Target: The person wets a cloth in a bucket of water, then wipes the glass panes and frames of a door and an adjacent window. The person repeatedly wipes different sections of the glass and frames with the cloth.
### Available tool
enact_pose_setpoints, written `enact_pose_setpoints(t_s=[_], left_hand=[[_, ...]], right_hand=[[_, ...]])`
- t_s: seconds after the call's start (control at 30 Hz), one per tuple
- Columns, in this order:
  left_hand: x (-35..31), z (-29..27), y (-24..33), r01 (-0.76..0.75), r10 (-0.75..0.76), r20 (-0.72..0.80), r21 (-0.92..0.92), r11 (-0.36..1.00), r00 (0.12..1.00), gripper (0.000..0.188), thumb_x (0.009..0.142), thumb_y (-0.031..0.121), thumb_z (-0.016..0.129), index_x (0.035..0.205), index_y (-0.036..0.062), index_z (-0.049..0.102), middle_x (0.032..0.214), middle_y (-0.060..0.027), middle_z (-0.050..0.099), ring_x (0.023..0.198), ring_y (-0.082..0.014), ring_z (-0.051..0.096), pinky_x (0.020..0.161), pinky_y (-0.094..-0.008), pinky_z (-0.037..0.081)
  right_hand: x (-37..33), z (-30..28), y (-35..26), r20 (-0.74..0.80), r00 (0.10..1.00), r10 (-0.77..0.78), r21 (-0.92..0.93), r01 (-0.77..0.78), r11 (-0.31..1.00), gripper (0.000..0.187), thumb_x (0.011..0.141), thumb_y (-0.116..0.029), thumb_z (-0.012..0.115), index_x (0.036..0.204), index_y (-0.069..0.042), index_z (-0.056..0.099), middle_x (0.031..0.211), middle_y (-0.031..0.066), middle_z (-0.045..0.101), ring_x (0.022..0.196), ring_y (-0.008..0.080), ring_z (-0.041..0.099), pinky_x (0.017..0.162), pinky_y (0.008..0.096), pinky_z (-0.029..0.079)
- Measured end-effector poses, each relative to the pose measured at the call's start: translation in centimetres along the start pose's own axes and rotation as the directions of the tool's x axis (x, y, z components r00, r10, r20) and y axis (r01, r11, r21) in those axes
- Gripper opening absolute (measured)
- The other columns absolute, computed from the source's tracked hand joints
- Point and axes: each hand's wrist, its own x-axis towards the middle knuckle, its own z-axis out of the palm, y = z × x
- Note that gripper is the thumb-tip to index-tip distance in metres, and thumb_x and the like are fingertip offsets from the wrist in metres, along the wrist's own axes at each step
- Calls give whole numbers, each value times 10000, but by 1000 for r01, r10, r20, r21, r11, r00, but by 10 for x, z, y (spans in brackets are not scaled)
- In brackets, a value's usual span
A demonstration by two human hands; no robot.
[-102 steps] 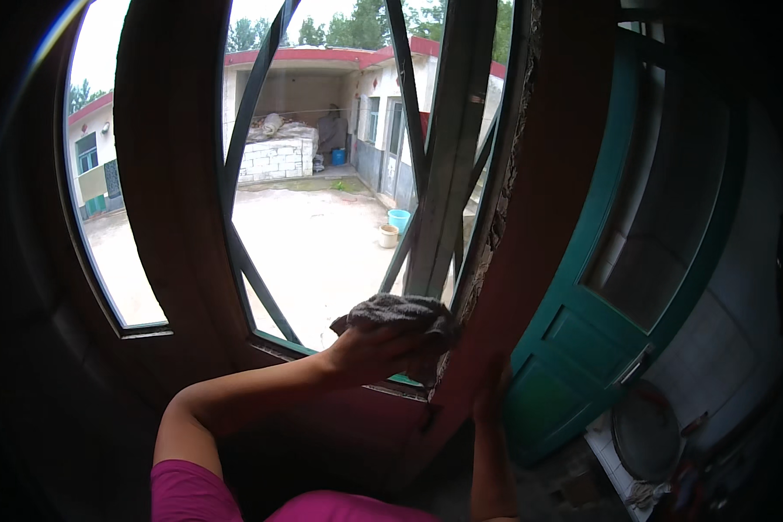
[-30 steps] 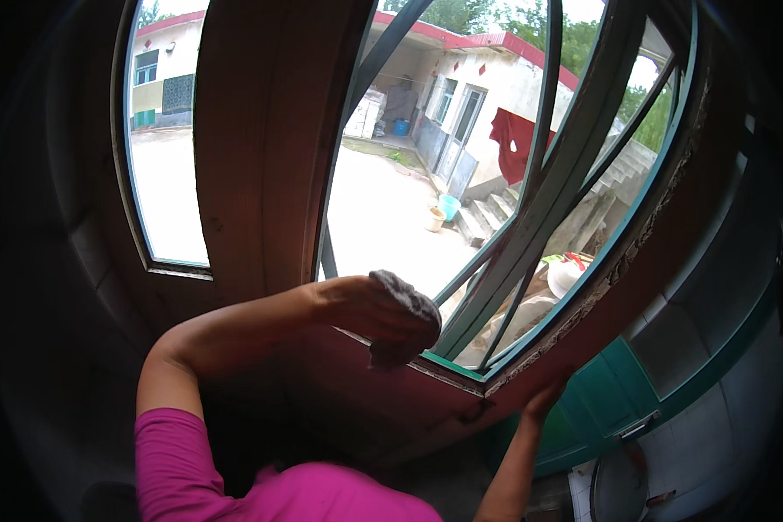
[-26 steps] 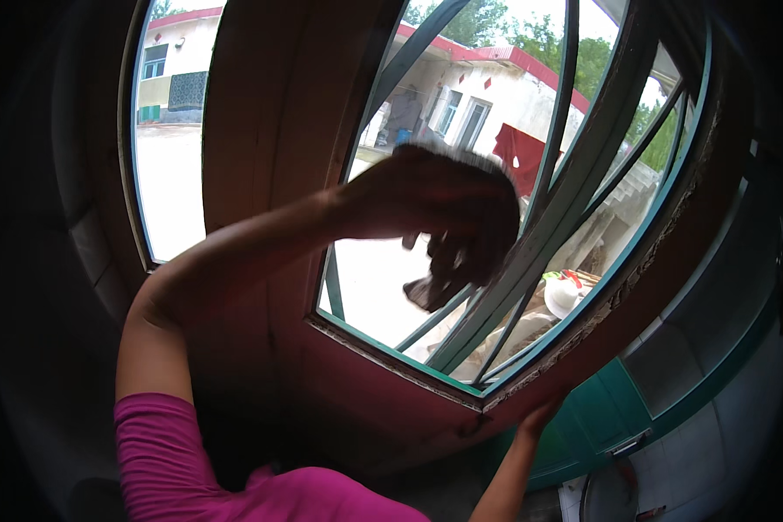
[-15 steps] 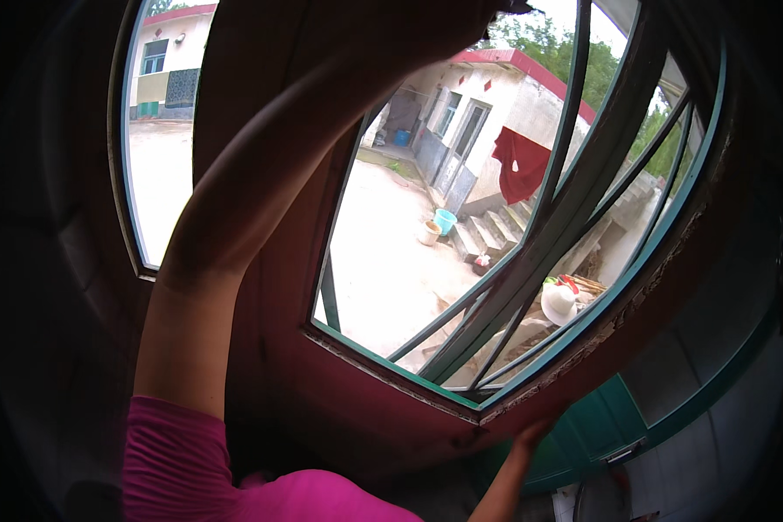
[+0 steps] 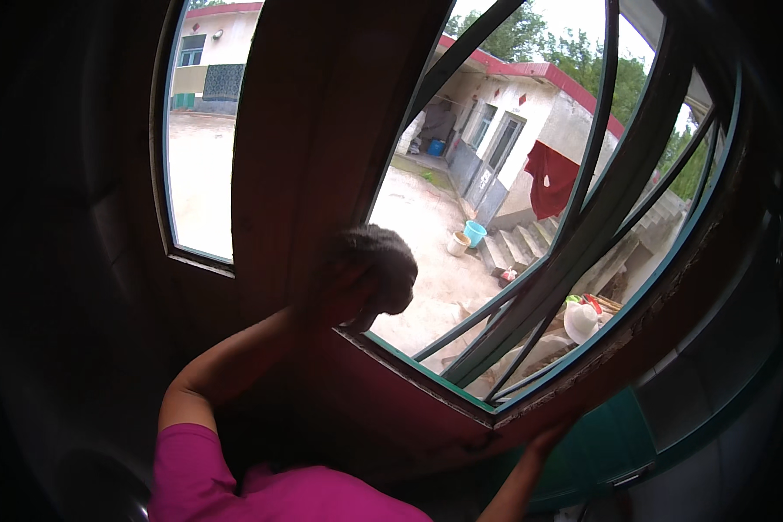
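My left hand point(image 5: 344, 291) is wrapped round a crumpled dark cloth point(image 5: 384, 261). It presses the cloth to the lower left corner of the large window point(image 5: 409, 309), where the glass meets the dark reddish frame point(image 5: 296, 200). Its fingers are in shadow and partly hidden by the cloth. Lower right, my right hand point(image 5: 550, 435) rests against the underside of the reddish ledge below the window's corner. Most of its fingers are lost in the dark, so how they are bent does not show.
Dark metal bars point(image 5: 531, 287) slant across the window. A narrower pane point(image 5: 200, 174) lies to the left. Below right is a green panel point(image 5: 605, 444). Through the glass appear a courtyard, a blue bucket point(image 5: 474, 231), steps point(image 5: 515, 248), a hanging red cloth point(image 5: 550, 178) and a white rounded object point(image 5: 580, 322).
My left hand has come down from the top of the window to its lower left corner, with the cloth now plainly visible. The view has shifted slightly; my right hand stays by the ledge.
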Motion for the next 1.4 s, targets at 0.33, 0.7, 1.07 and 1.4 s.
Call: enact_pose_setpoints(t_s=[0.33, 0.7, 1.07, 1.4], left_hand=[[285, -163, 82, -285, 497, -489, 446, 849, 717, 303, 1050, 148, 547, 1332, 56, 610, 1252, -107, 622, 1137, -230, 612, 963, -372, 501], [-23, 29, 51, 198, -543, 17, -940, 276, 840, 105, 989, 150, 636, 921, 77, 603, 747, -50, 559, 629, -171, 517, 562, -331, 455], [-44, 170, 178, 117, -96, -189, 105, 988, 977, 346, 877, 204, 686, 1206, 98, 693, 1231, -150, 666, 1125, -312, 619, 1012, -448, 452], [-130, 134, 24, 483, -584, -188, -395, 781, 790, 228, 999, 160, 672, 1210, 87, 713, 1124, -54, 716, 1062, -186, 682, 966, -369, 556]], right_hand=[[-16, 19, -22, -57, 998, -5, -114, -1, 994, 795, 1066, -641, 279, 1639, -97, 190, 1647, 214, 277, 1463, 367, 389, 1219, 512, 318], [-13, 10, -13, -31, 999, -9, -23, 8, 1000, 764, 1085, -603, 279, 1623, -62, 232, 1629, 216, 310, 1442, 351, 411, 1215, 497, 312], [-11, 16, -23, 1, 1000, 17, -102, -17, 995, 795, 1079, -631, 282, 1640, -78, 178, 1663, 206, 249, 1483, 376, 357, 1224, 517, 310], [2, 25, -18, 34, 993, -110, -308, 115, 944, 739, 1101, -574, 321, 1507, 41, 374, 1474, 258, 476, 1257, 323, 551, 1087, 467, 457]])
